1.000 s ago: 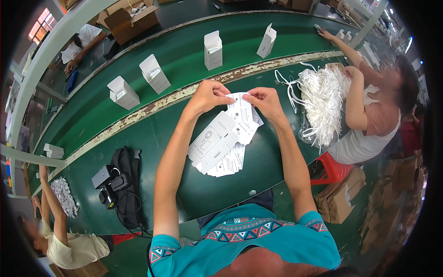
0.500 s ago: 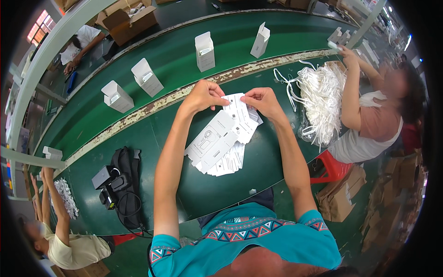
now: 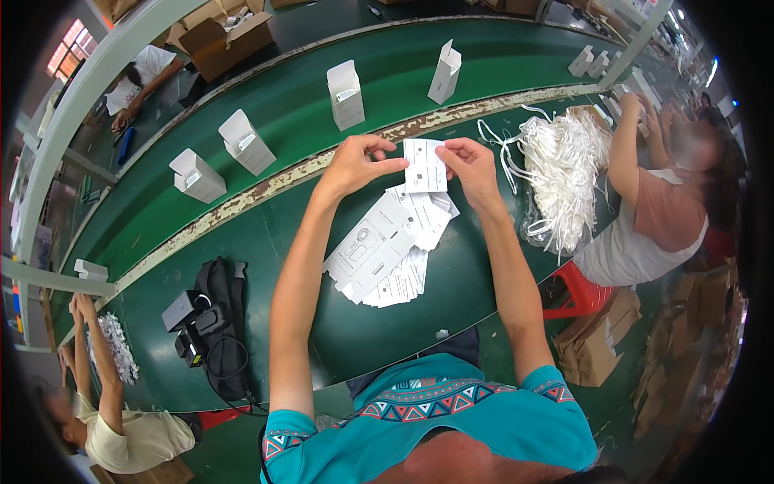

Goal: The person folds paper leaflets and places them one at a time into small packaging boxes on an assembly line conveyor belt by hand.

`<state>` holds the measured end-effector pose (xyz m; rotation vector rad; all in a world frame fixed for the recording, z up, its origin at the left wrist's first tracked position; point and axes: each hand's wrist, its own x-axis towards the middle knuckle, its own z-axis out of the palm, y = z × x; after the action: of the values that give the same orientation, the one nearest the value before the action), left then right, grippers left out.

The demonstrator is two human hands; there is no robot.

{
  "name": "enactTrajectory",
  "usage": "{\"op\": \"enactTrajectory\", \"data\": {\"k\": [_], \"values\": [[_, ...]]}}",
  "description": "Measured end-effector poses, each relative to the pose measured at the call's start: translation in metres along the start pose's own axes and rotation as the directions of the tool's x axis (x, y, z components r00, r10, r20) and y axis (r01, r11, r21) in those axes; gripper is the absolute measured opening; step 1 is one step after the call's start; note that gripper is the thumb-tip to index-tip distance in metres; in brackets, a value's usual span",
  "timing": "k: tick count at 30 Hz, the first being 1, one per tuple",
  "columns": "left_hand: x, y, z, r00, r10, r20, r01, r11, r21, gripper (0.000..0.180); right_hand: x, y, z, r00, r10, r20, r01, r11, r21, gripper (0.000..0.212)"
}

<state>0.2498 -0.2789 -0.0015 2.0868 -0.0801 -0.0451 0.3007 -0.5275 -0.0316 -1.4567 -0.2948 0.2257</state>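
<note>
My left hand and right hand both pinch a small white paper. More papers lie on the green table below.

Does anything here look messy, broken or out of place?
Mostly no. The pile of flat cards under the hands is fanned out loosely, not squared. The pale strip along the green belt looks worn and chipped. The white boxes stand upright but turned at differing angles.

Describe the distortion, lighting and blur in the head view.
Head view: strong fisheye, so the green conveyor belt bows into an arc and the corners go black; even overhead light with soft shadows; both hands, left hand and right hand, and the white leaflet look sharp; co-workers near the rim look stretched and softer.
</note>
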Motion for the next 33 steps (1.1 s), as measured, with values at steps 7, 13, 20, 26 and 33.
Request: {"op": "enactTrajectory", "data": {"k": [7,13,20,26,33], "values": [[0.003,-0.002,0.020,1.000,0.022,-0.007,-0.023,0.904,-0.428,0.019,-0.003,-0.004,0.012,0.999,0.038,-0.014,-0.035,0.983,0.178,0.017],[0.006,-0.003,0.020,0.998,-0.058,-0.024,0.043,0.914,-0.404,0.017,-0.004,0.011,0.015,0.997,0.023,0.073,-0.019,0.998,-0.056,0.016],[0.004,-0.005,0.024,1.000,-0.005,-0.006,0.002,0.908,-0.419,0.018,-0.005,0.001,0.016,0.999,-0.016,0.030,0.017,0.999,-0.043,0.016],[0.008,-0.011,0.013,0.994,-0.033,-0.105,-0.027,0.851,-0.524,0.014,-0.011,-0.022,-0.002,0.951,0.076,0.299,0.052,0.916,-0.398,0.035],[0.006,-0.015,-0.008,0.994,-0.109,0.017,0.096,0.781,-0.617,0.014,-0.013,-0.012,0.003,0.868,0.265,0.420,-0.027,0.870,-0.493,0.036]]}}
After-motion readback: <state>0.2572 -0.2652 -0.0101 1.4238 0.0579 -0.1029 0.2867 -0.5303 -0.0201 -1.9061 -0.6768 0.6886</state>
